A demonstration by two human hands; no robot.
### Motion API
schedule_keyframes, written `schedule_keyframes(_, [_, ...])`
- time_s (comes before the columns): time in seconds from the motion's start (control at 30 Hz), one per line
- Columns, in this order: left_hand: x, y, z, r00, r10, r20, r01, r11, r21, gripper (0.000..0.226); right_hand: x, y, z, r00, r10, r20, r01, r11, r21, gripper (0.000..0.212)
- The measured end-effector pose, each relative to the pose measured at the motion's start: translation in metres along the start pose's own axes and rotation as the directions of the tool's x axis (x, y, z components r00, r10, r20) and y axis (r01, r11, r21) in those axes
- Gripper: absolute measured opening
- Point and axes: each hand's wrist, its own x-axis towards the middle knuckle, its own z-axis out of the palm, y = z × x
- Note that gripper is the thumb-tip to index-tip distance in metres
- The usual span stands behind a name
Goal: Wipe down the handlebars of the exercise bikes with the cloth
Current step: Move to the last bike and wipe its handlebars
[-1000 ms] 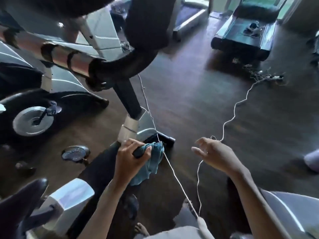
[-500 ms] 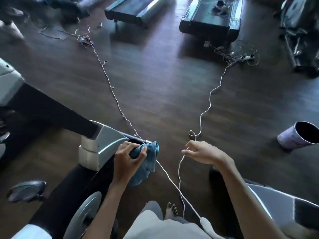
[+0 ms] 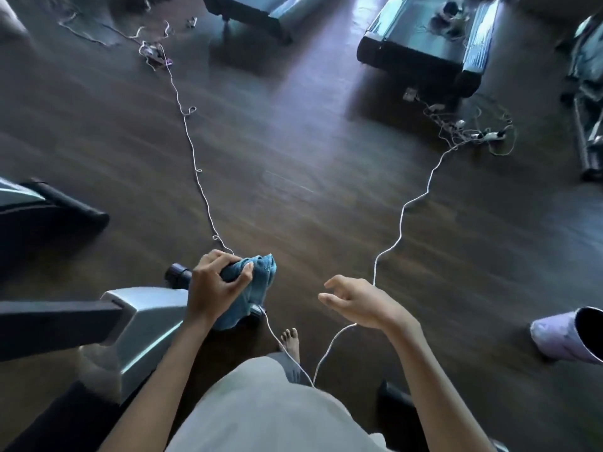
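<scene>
Under the left hand the cloth stays gripped round a dark bar; right hand has slackened, empty; wiping seems ongoing.

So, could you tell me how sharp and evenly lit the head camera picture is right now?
Head view: dim, with pale glare on the floor; the far treadmill is motion-smeared; the left hand and cloth are fairly sharp; edges bow.

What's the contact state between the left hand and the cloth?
Touching. The head view shows the left hand gripping the cloth, with its thumb pressed onto the fabric and its fingers curled over the top of it.
</scene>
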Motion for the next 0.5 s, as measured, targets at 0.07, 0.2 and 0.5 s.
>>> schedule_keyframes(0.07, [0.039, -0.003, 0.007, 1.000, -0.015, -0.024, 0.015, 1.000, -0.001, 0.028, 0.037, -0.005, -0.033, 1.000, -0.014, -0.017, 0.014, 1.000, -0.018, 0.043])
schedule_keyframes(0.2, [0.107, -0.014, 0.013, 0.993, -0.049, -0.106, 0.053, 0.998, 0.034, 0.029, 0.110, -0.026, -0.097, 0.997, -0.078, -0.024, 0.075, 0.992, -0.100, 0.040])
schedule_keyframes(0.5, [0.244, -0.049, 0.017, 0.883, -0.224, -0.412, 0.269, 0.961, 0.055, 0.030, 0.297, -0.104, -0.229, 0.932, -0.347, 0.105, 0.362, 0.873, -0.326, 0.026])
